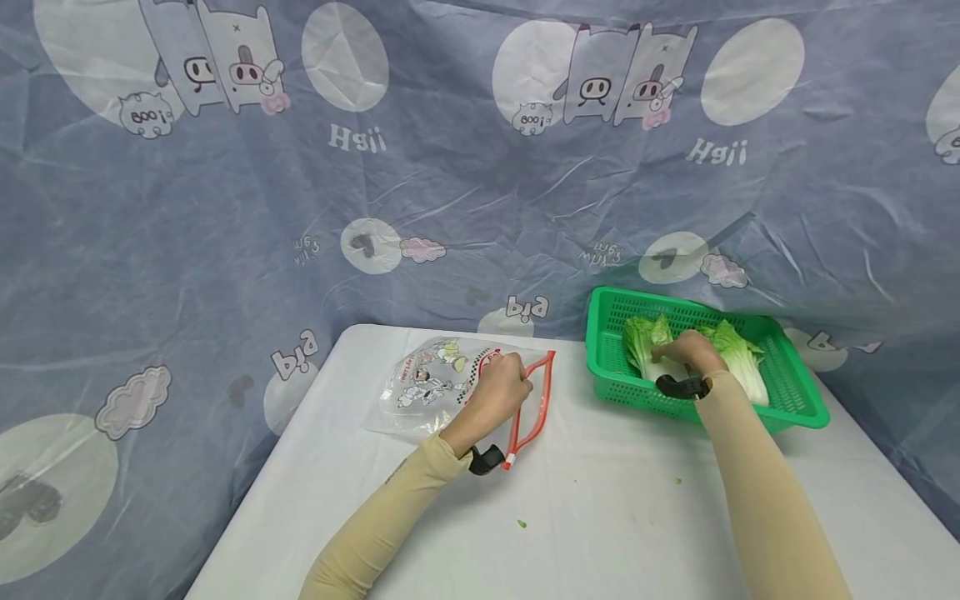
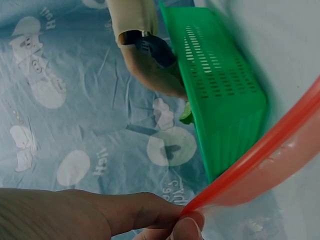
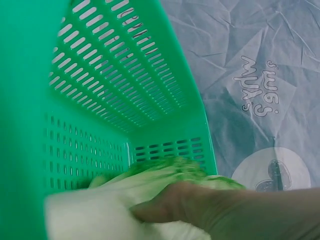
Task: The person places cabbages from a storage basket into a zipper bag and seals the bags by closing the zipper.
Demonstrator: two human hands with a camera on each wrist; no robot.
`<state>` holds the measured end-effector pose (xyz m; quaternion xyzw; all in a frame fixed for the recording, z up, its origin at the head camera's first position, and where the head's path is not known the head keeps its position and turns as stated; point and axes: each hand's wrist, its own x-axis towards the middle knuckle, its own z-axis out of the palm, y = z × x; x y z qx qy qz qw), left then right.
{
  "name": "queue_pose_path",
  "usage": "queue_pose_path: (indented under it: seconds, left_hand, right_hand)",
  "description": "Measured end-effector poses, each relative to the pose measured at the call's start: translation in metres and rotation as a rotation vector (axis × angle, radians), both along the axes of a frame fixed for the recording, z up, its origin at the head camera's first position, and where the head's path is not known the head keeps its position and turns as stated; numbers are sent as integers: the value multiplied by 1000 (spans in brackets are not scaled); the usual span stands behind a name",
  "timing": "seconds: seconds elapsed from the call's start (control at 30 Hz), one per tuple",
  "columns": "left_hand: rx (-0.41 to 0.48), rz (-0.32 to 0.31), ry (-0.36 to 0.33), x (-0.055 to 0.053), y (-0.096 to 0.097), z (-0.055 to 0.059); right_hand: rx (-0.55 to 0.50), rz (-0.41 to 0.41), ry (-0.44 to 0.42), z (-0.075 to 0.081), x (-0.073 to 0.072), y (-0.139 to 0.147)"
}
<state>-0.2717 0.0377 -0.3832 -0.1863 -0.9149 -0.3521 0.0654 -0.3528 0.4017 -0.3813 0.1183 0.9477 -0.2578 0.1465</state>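
Observation:
A clear printed zip bag [image 1: 431, 392] with a red sealing edge lies on the table, its mouth facing right and spread apart. My left hand [image 1: 497, 398] pinches the red edge [image 2: 250, 165] between thumb and fingers. Inside the green basket [image 1: 637, 390] are pieces of napa cabbage, one on the left [image 1: 639, 342] and another on the right [image 1: 742, 360]. My right hand [image 1: 699, 350] reaches in and grips the left napa cabbage [image 3: 95, 212], thumb on its white stem; the fingers beneath are hidden in the right wrist view.
The basket stands at the back right of the white table [image 1: 600, 517]. Small green leaf scraps [image 1: 522, 523] lie on the tabletop. A grey-blue patterned cloth [image 1: 465, 192] hangs behind and beside the table.

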Motion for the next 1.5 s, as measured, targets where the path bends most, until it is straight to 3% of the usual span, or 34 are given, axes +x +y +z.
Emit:
queue_pose_path:
  seconds: [0.2, 0.47, 0.77, 1.0, 1.27, 1.5]
  left_hand:
    - [7, 3, 6, -2, 0, 0]
    - [11, 15, 26, -3, 0, -1]
    - [6, 61, 39, -4, -3, 4]
    - [29, 57, 41, -4, -8, 8]
    - [59, 49, 34, -8, -12, 11]
    - [80, 40, 19, -8, -15, 13]
  right_hand:
    - [-76, -39, 72, -3, -1, 1]
    - [-88, -113, 265, -4, 8, -6]
    - [-125, -286, 443, -4, 9, -16]
    - [-205, -355, 624, 2, 22, -32]
    - [-306, -368, 804, 14, 44, -62]
    - [-432, -265, 993, 11, 65, -105]
